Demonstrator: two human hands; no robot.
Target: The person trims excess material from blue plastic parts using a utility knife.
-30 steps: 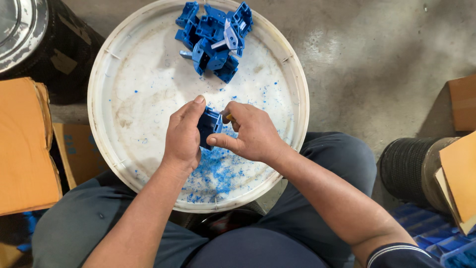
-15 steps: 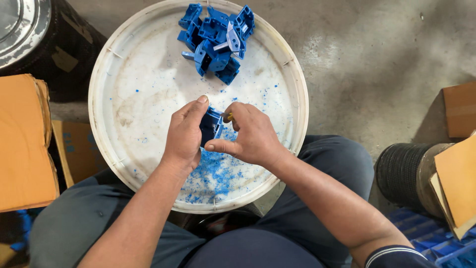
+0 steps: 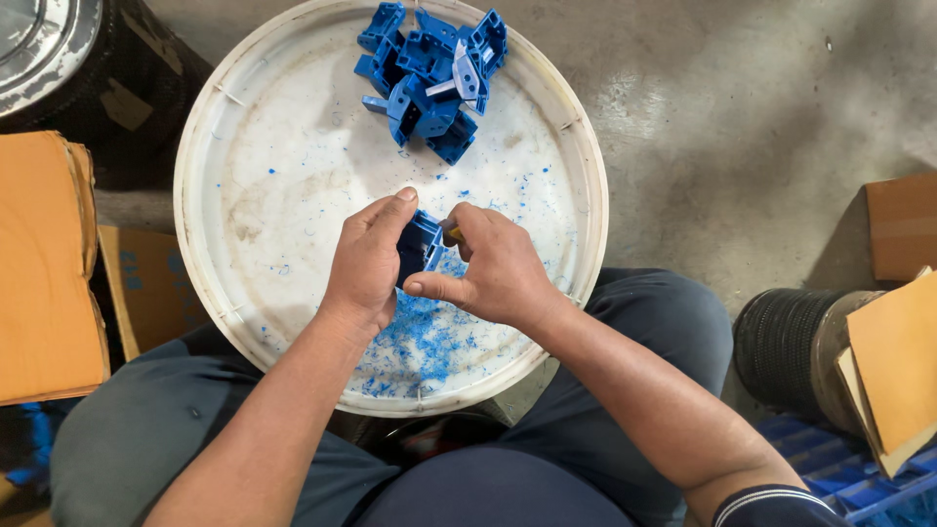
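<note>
A large round white lid point(image 3: 244, 244) rests across the seated person's lap and forms the work surface under both hands. To the left of the hands sits a stack of brown cardboard point(image 3: 44, 273); to the right, well apart, stands a black ribbed drum point(image 3: 781, 342) with more cardboard beside it.

The left hand point(image 3: 366, 268) and the right hand point(image 3: 498, 268) meet over the near half of the lid. Both are closed on one blue plastic part point(image 3: 420, 244), which sits between them, the left fingers wrapped over its far side and the right thumb pressed along its near edge. A small yellow-tipped object shows at the right fingertips; what it is cannot be told.

Beyond the grip, at the far rim, lies a pile of blue parts point(image 3: 429, 78). Directly below the grip, blue shavings point(image 3: 420, 342) are scattered on the lid.
</note>
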